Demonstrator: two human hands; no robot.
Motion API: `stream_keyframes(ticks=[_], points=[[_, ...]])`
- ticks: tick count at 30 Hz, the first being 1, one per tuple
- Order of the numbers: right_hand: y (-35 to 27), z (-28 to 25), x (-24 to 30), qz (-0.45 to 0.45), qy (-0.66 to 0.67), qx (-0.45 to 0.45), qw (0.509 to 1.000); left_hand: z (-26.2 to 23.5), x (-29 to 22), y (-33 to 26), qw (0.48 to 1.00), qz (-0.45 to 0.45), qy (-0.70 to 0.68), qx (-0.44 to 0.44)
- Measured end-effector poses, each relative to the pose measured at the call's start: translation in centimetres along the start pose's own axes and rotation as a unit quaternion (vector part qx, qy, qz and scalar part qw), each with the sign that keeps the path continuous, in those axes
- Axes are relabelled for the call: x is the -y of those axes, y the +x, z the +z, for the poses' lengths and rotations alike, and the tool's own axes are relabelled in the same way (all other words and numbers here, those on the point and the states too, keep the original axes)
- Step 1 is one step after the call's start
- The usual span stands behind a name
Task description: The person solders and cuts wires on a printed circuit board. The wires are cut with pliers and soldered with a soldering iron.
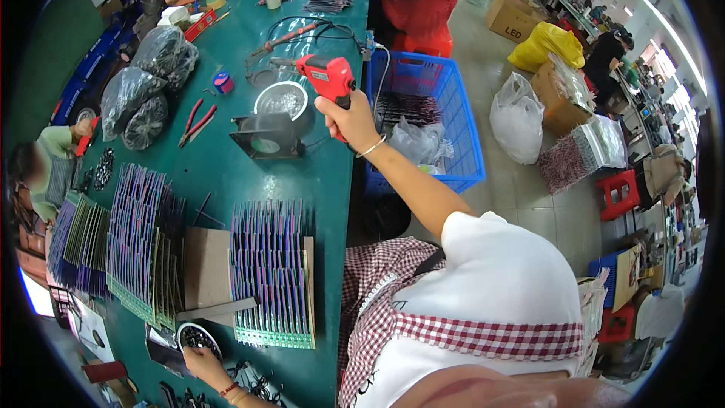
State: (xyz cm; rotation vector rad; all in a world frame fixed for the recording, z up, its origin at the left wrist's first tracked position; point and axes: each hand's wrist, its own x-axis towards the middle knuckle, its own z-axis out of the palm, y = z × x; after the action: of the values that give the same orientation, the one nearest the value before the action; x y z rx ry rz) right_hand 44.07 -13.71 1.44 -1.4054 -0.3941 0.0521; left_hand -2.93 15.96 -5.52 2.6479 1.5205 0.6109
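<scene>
My right hand [346, 115] is wrapped round the grip of a red and black soldering gun [326, 74], raised over the green table with its tip pointing left. Below the tip are a white bowl [303, 100] of silvery bits and a dark box-shaped device [264, 137]. My left hand [205, 367] reaches to a small white bowl [217, 342] of small dark parts, its fingers bent together at the rim; anything between them is too small to see. Beyond this bowl stands a green circuit board panel [276, 336] with rows of upright purple-blue strips. A flat metal strip [219, 308] lies against it.
More strip-filled panels [140, 249] stand at left. Red-handled pliers [198, 125], a solder spool [223, 81], dark plastic bags [143, 91] and a soldering iron [283, 38] lie farther back. A blue crate [464, 121] stands beside the table. Other people work around it.
</scene>
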Motion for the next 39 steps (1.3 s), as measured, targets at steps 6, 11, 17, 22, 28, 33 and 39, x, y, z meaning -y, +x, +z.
stream_keyframes(ticks=[6, 11, 17, 22, 28, 33, 39], points=[[-1.5, -0.6, 1.6, 0.021, 0.079, -0.041, 0.996, -0.8, -2.0, 0.2, 0.997, 0.003, -0.070, -0.030], [-7.4, 3.1, 5.2, 0.083, 0.226, 0.069, 0.968, -3.9, -5.1, -1.4, 0.982, -0.019, -0.178, -0.064], [-16.6, 8.4, 6.0, 0.266, 0.255, 0.372, 0.852, -9.1, -17.0, -7.0, 0.872, -0.021, -0.488, 0.014], [-20.4, 10.9, 5.8, 0.263, 0.126, 0.517, 0.805, -9.7, -20.3, -10.6, 0.808, -0.060, -0.582, 0.069], [-20.8, 10.8, 5.1, 0.159, 0.087, 0.536, 0.824, -10.3, -20.4, -12.0, 0.801, -0.105, -0.582, 0.088], [-21.1, 10.6, 5.9, 0.121, 0.018, 0.569, 0.813, -9.8, -18.5, -12.4, 0.821, -0.142, -0.523, 0.178], [-22.4, 10.8, 5.0, 0.120, 0.021, 0.589, 0.799, -9.2, -17.6, -13.0, 0.818, -0.148, -0.509, 0.220]])
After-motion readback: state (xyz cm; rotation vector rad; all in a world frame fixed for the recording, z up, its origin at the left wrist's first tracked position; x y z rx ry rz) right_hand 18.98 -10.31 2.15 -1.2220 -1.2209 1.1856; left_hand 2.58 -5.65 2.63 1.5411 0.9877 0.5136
